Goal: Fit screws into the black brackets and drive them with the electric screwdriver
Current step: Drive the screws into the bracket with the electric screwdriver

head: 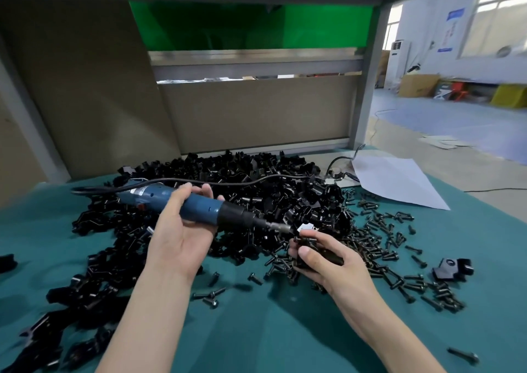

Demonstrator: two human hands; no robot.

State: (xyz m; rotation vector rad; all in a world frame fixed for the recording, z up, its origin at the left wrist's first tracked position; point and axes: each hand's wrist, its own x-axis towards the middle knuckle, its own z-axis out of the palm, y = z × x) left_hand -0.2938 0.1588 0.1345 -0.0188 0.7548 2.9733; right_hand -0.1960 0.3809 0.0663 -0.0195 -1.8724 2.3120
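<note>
Left hand: the left hand [182, 230] is palm up, fingers curled round the barrel of the blue electric screwdriver with a black nose [199, 207]. The tool lies slanted, bit end pointing right and slightly down.
Bit: the silver bit [278, 225] comes right up to the piece in the other hand. Whether it sits in a screw head is too small to tell.
Right hand: the right hand [322, 261] grips a small black metal bracket [307, 230], thumb on the near side and fingers wrapped beneath. One face of the bracket catches the light.
Bracket heap: a big heap of black brackets [228, 178] is piled at the back of the teal-covered desk [271, 330], spilling down the left side toward the near edge.
Screws: loose black screws [385, 247] are strewn right of the heap, around and beyond the right hand. A few more lie between the two forearms.
Lone bracket: a single black bracket [453, 268] sits apart at the far right, beside the screws.
Cord: a black power cord [228, 183] runs from the tool's tail across the top of the heap toward the right.
Paper: a white sheet of paper [396, 183] lies at the back right, beside the heap.
</note>
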